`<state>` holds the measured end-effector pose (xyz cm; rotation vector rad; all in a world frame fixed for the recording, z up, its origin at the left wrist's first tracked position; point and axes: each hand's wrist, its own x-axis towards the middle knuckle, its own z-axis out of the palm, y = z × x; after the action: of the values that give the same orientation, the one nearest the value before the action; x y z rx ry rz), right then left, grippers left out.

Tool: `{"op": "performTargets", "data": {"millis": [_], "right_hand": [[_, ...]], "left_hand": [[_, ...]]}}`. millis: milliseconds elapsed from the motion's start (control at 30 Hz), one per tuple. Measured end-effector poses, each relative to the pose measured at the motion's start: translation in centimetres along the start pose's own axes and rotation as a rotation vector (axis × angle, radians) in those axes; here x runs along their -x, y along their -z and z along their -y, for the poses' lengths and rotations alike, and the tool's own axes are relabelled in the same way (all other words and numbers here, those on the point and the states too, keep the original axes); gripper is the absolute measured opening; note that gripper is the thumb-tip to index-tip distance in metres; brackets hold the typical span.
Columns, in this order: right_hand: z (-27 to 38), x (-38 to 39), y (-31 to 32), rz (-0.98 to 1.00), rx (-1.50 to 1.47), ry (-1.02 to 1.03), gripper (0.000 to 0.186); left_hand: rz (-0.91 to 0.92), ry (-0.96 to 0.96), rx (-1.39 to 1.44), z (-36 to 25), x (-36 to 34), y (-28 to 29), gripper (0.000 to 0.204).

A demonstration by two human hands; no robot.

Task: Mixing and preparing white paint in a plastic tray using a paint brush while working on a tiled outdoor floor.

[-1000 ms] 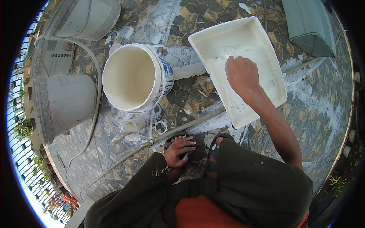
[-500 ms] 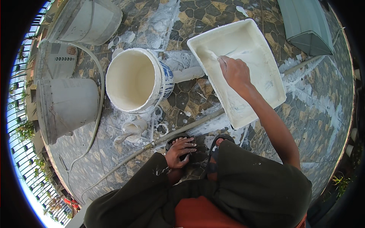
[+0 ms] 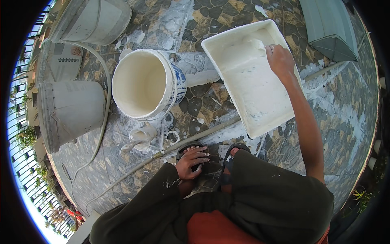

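Observation:
Inside a white, paint-coated rectangular tray (image 3: pixel 262 95), my right hand (image 3: pixel 281 61) is closed near the far right corner. A whitish piece (image 3: pixel 256 45) shows at its fingertips, against the tray floor; its kind cannot be made out. Streaks and dark specks mark the tray's bottom. My left hand (image 3: pixel 192 163) rests over my sandalled left foot, fingers spread and holding nothing. Left of the tray stands a white bucket (image 3: pixel 172 87), coated inside with white. A small white-smeared cup (image 3: pixel 145 136) with a handle-like piece lies in front of the bucket.
Large grey-white tubs (image 3: pixel 75 114) stand at the left, with a pale hose (image 3: pixel 109 87) curling past them. A pipe (image 3: pixel 195 138) crosses the stone-patterned floor (image 3: pixel 203 101) before my feet. At the far right lies a grey-green box-like object (image 3: pixel 331 30).
My right hand has moved right and farther away across the tray, and the whitish piece at its fingers now shows. My left hand stays on the foot.

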<state>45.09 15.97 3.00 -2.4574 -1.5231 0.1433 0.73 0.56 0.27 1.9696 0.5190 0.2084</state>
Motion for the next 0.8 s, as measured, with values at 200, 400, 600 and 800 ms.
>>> {"op": "performTargets", "data": {"millis": [200,400,600,800], "right_hand": [[-2.1,-1.8,1.6,-0.009,0.130,0.022,0.030],[-2.7,-1.2,0.8,-0.018,0.295,0.096,0.025],[-1.8,0.5,0.2,-0.092,0.385,0.235,0.019],[-0.1,2.4,1.1,-0.019,0.426,0.367,0.031]], "left_hand": [[-0.004,0.006,0.020,-0.1,0.0,0.0,0.045],[0.002,-0.001,0.022,0.0,0.0,0.0,0.044],[0.003,-0.017,0.013,0.1,0.1,0.1,0.045],[0.001,-0.017,0.013,0.0,0.1,0.2,0.043]]}}
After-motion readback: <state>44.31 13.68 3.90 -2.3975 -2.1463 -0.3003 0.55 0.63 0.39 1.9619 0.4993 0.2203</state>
